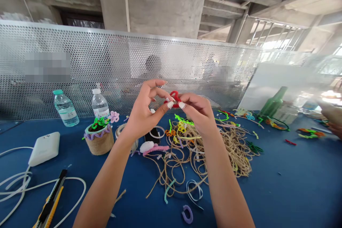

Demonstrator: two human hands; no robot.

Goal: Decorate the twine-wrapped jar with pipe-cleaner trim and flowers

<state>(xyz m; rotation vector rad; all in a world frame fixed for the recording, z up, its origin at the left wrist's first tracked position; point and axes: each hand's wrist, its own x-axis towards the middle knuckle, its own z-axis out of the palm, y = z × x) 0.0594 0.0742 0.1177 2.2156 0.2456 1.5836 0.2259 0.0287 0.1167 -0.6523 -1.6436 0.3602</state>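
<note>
Between my two hands, raised above the blue table, is a red pipe cleaner (175, 96) bent into small loops. My left hand (149, 105) pinches its left side with thumb and index finger, the other fingers curled loosely above. On the other side, my right hand (196, 110) grips the red piece between thumb and bent fingers. Part of it is hidden behind the fingertips. Below and behind my hands lies a tangled heap of jute twine (229, 146), with yellow pipe cleaner pieces (182, 127) on it.
At left stand a twine-wrapped pot (100, 142), two water bottles (66, 108), a white power bank (44, 148) with cables and a utility knife (52, 199). A green bottle (275, 102) leans at right, near another person's hand (332, 115). A perforated metal screen (114, 64) closes the back.
</note>
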